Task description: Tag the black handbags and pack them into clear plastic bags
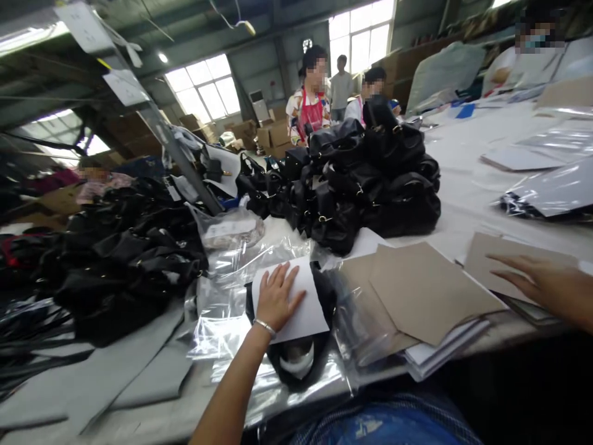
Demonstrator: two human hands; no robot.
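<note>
My left hand [278, 298] lies flat with fingers spread on a white sheet [309, 312]. Beneath that sheet is a black bag [327, 290], its dark edges showing around the paper and a pale curved piece visible at its near end. Clear plastic film [222, 337] spreads under and around the bag. Off to the right, my right hand [532, 281] is stretched out over a grey-brown cardboard sheet [482, 259]; whether it touches the board I cannot tell. Between the hands lies a stack of brown cardboard sheets [421, 287] with white sheets below.
Black bags [343, 210] are piled high ahead. Another dark heap [134, 266] fills the left, behind grey flat sheets [134, 364]. A metal post [180, 154] rises at left. Plastic-wrapped packs [556, 191] lie at right. Several people, one in a red apron [311, 116], are beyond the table.
</note>
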